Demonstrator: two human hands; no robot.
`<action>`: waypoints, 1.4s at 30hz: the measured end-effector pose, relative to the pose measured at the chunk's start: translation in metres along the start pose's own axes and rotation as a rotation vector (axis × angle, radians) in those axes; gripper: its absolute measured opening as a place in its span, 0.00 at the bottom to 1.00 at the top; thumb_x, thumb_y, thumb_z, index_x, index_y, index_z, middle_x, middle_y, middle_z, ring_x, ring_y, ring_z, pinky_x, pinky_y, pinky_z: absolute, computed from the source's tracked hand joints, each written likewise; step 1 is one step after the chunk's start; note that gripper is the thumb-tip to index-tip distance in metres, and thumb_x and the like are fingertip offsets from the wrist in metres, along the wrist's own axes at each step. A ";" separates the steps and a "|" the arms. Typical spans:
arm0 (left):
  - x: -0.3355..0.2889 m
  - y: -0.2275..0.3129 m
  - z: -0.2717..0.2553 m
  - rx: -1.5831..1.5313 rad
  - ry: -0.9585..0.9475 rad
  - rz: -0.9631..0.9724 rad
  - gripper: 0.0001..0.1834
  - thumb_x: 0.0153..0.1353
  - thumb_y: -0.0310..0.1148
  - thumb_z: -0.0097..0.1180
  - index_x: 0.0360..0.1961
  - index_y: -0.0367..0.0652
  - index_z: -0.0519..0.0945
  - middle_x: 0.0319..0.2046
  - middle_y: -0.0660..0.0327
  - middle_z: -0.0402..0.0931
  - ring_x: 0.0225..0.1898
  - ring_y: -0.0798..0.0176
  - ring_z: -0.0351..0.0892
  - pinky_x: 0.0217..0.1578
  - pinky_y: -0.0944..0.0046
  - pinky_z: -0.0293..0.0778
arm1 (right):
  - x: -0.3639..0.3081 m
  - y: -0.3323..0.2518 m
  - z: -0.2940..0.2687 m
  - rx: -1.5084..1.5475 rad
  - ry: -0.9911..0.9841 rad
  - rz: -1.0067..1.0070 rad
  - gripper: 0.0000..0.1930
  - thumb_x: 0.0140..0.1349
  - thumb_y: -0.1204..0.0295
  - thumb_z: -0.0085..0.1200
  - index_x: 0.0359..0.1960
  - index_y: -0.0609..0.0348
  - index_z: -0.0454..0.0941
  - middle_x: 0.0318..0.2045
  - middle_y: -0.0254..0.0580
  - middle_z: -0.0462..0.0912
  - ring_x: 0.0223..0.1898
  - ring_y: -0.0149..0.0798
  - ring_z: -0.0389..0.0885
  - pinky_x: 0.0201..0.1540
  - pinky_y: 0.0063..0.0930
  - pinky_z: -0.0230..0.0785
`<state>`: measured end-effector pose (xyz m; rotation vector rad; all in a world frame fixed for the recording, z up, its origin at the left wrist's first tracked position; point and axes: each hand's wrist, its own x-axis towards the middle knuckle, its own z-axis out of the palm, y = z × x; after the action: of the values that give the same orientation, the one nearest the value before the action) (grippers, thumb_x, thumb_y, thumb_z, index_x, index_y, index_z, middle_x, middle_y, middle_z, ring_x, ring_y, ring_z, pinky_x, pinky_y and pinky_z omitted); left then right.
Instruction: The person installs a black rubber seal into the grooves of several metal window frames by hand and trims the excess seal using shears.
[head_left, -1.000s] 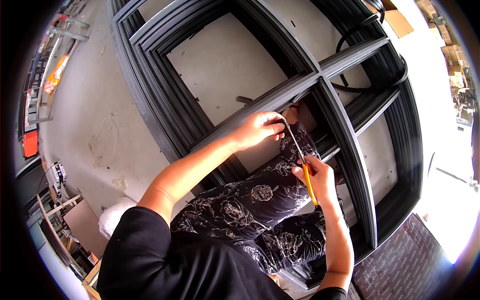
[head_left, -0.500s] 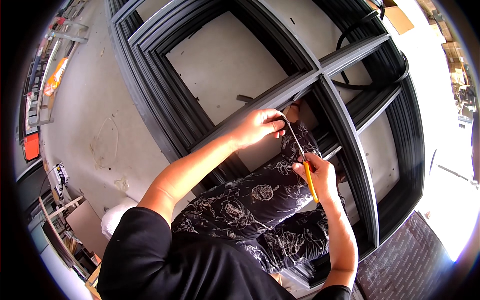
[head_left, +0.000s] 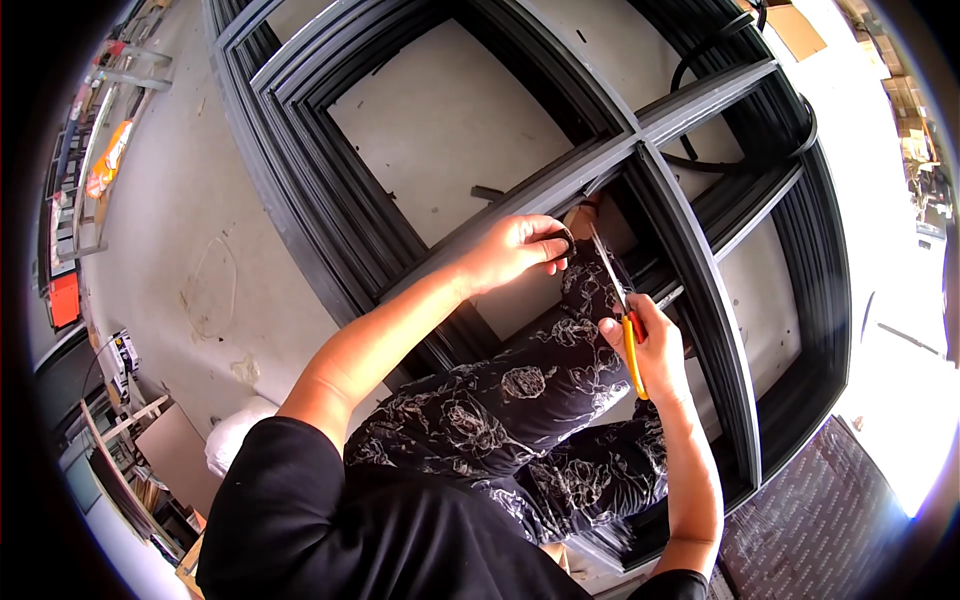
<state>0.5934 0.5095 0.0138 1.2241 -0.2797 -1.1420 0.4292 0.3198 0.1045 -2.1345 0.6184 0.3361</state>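
Between the thumb and fingers of my left hand (head_left: 522, 250) is a small, curled black strip (head_left: 567, 241), mostly covered by the fingertips. My right hand (head_left: 655, 345) is closed round the yellow and red handles of a pair of scissors (head_left: 634, 358). Their long metal blades point up and away, just right of the black strip and apart from it. Both hands are above my legs in dark patterned trousers (head_left: 525, 385), which are among stacked dark grey metal frames (head_left: 590, 170).
A black cable or hose (head_left: 715, 172) loops over the frames at the right. At the lower right lies a dark printed sheet (head_left: 815, 515). Metal racks and an orange bag (head_left: 108, 160) line the far left, with a white bundle (head_left: 236, 435) nearer me.
The scissors have moved right, away from the black strip in my left hand, and more of both handles shows. My left hand has hardly moved.
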 end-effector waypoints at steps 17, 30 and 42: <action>-0.004 0.001 0.002 -0.072 -0.035 -0.007 0.07 0.70 0.29 0.55 0.44 0.39 0.81 0.33 0.66 0.81 0.35 0.73 0.78 0.43 0.71 0.75 | 0.015 -0.007 0.017 -0.186 0.011 -0.126 0.32 0.48 0.45 0.71 0.42 0.62 0.82 0.30 0.47 0.81 0.32 0.48 0.82 0.36 0.38 0.74; -0.002 0.002 0.001 -0.019 0.014 -0.031 0.07 0.69 0.31 0.56 0.41 0.37 0.81 0.32 0.65 0.82 0.33 0.73 0.78 0.42 0.70 0.76 | 0.018 -0.012 0.013 -0.231 -0.064 -0.088 0.27 0.51 0.49 0.70 0.33 0.62 0.80 0.21 0.51 0.79 0.25 0.54 0.79 0.31 0.39 0.71; 0.060 -0.030 0.028 0.516 0.227 0.169 0.11 0.69 0.33 0.56 0.36 0.35 0.82 0.28 0.64 0.82 0.28 0.74 0.78 0.32 0.69 0.74 | 0.013 0.084 -0.037 0.485 0.548 0.295 0.17 0.66 0.55 0.59 0.38 0.57 0.77 0.15 0.26 0.67 0.13 0.21 0.64 0.14 0.16 0.56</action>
<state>0.5851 0.4475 -0.0236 1.7322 -0.5154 -0.7948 0.3947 0.2435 0.0639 -1.6545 1.1996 -0.2413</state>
